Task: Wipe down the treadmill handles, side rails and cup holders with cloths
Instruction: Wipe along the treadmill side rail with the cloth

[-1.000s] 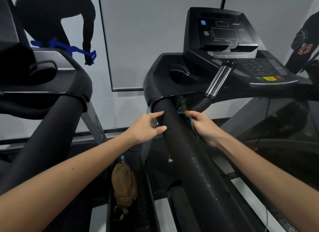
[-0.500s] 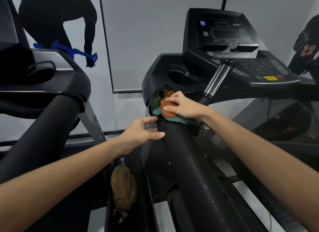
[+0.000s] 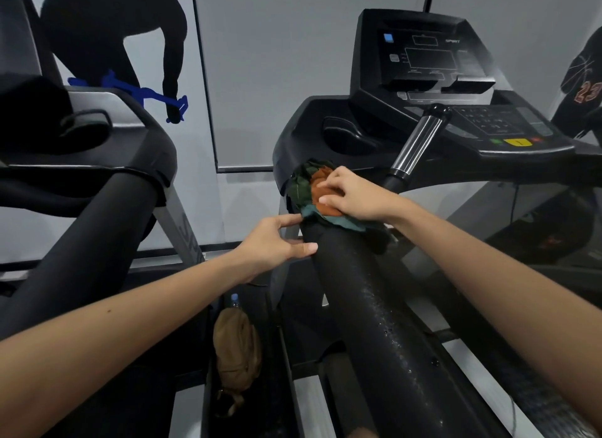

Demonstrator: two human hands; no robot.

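Your right hand (image 3: 355,195) gripped the bunched green and orange cloths (image 3: 304,186), fingers curled over them, at the top end of the black handle (image 3: 374,307), just below the cup holder (image 3: 345,134). Your left hand (image 3: 273,245) touched the handle's side, fingers straight, grasping nothing.

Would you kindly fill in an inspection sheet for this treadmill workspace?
Surface: black side rail, speckled with droplets lower down.
Job's things: green and orange cloths bunched at the rail's top; cup holder just above.
Clutter: tan bag and bottle low between the machines.
Grippers: right hand holds the cloths on the rail; left hand touches the rail's side, fingers straight.
Cables: thin cord hanging under the console.
Surroundings: second treadmill on the left; wall murals.
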